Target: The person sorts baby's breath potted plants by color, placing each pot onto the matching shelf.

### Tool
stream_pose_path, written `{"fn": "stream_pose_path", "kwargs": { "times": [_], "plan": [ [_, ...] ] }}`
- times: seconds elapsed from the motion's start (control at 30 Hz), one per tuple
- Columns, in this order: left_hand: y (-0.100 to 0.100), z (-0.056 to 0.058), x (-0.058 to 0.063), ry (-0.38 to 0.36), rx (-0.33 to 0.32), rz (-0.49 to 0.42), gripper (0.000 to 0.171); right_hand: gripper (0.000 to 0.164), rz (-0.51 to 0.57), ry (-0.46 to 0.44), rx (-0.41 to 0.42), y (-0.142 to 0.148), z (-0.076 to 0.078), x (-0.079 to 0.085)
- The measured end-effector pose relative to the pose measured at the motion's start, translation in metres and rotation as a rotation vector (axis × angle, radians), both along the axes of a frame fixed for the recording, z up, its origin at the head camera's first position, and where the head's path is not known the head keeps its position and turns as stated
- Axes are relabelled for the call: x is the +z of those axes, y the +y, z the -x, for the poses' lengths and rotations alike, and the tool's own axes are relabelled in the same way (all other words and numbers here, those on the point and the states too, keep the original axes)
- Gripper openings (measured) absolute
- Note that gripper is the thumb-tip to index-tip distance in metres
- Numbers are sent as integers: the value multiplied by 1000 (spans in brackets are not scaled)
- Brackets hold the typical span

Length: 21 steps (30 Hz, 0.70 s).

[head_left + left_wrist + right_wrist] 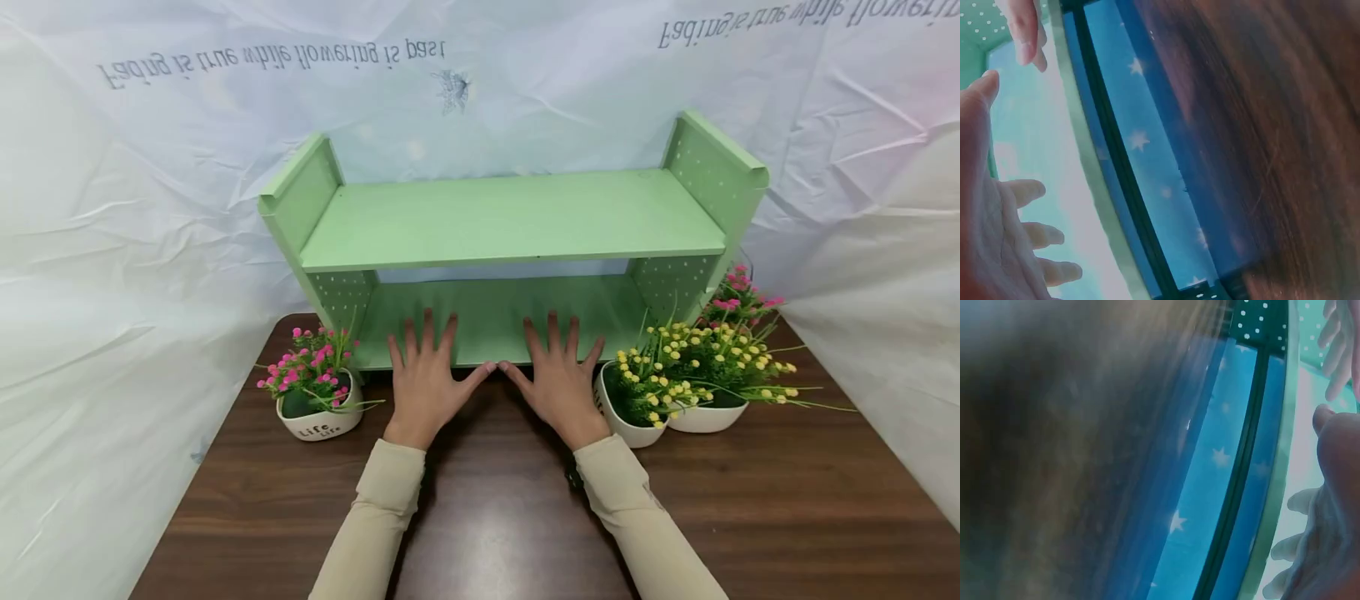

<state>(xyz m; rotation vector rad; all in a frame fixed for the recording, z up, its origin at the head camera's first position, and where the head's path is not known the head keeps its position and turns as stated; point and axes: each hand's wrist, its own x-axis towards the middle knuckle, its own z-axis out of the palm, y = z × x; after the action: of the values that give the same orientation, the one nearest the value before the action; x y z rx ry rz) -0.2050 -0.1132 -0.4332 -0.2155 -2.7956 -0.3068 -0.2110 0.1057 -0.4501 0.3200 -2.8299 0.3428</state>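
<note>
A light green two-tier shelf with dotted side panels stands at the back of the table. My left hand is held before its lower board, fingers spread and straight. My right hand mirrors it, fingers also spread, and the two thumb tips nearly meet. In the head view the fingertips of both hands overlap the lower board's front part. Neither hand holds anything. Both wrist views show the spread fingers beside the shelf's pale front edge.
A white pot with pink flowers stands left of the shelf. On the right are two white pots with yellow flowers and, behind them, more pink flowers. A printed cloth hangs behind the dark wooden table.
</note>
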Motion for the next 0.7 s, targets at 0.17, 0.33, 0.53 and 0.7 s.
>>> {"fn": "stream_pose_path", "kwargs": {
  "times": [0.17, 0.33, 0.53, 0.7],
  "plan": [
    [3, -11, 7, 22, -4, -6, 102, 83, -2, -9, 17, -4, -13, 1],
    [7, -25, 13, 30, -13, -55, 96, 82, 1, -27, 35, -9, -26, 1],
    [12, -47, 31, -41, -66, -219, 78, 80, 17, -46, 58, -13, -39, 8],
    [9, -70, 53, -105, -140, -380, 61, 79, 25, -53, 75, -17, -47, 12]
  ]
}}
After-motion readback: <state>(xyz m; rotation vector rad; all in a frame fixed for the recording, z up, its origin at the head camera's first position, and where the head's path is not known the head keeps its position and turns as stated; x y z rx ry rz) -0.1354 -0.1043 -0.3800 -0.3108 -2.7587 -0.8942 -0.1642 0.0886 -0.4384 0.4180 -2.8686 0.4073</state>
